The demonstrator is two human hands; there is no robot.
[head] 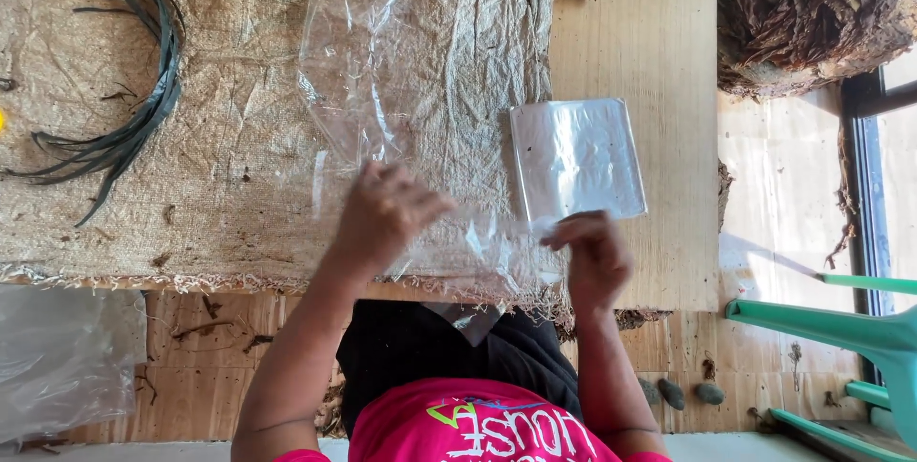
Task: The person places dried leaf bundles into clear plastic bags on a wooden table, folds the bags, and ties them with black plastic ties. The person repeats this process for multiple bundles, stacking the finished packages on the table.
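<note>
1. Handling a clear plastic sheet (pixel 458 242), the left hand (pixel 387 214) is pressing it onto the burlap mat (pixel 229 166), fingers curled; the right hand (pixel 594 257) is pinching its corner.
2. Lying done-looking, a flat stack of plastic bags (pixel 578 158) is waiting just beyond on the worktop (pixel 621 42).
3. Crowding the near worktop edge, the sheet is overhanging slightly; bare wood is lying open on the right.

I see a flat stack of clear square plastic bags (pixel 578 158) right of centre. A larger crumpled clear bag (pixel 368 70) lies upper centre. A clear bag (pixel 482 247) stretches between my hands at centre. Another clear bag (pixel 57 357) sits lower left.
</note>
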